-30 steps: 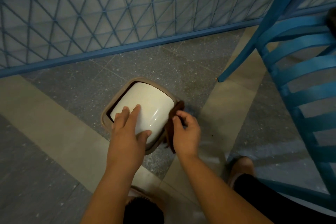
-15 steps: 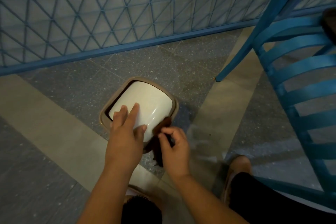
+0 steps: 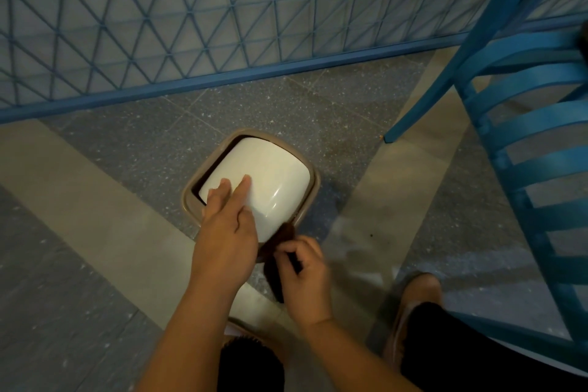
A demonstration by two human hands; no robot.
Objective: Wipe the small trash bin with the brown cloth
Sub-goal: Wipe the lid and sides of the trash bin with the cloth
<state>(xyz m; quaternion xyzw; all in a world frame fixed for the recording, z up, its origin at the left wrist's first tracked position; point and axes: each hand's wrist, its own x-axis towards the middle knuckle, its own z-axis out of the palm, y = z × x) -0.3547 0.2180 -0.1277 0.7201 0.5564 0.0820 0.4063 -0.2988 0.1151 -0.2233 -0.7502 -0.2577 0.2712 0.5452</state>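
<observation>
Right hand point(image 3: 302, 267) slid nearer; brown cloth point(image 3: 280, 251) mostly hidden beneath its fingers point(image 3: 288, 247).

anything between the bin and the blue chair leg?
Nothing: head view shows only bare speckled grey floor between the small white-lidded trash bin and blue wooden chair leg.

Both forearms bare, no sleeves, no watch or rings visible. Left hand point(image 3: 227, 232), right hand point(image 3: 305, 274). Black trousers point(image 3: 461, 356), tan shoe point(image 3: 416, 296).
</observation>
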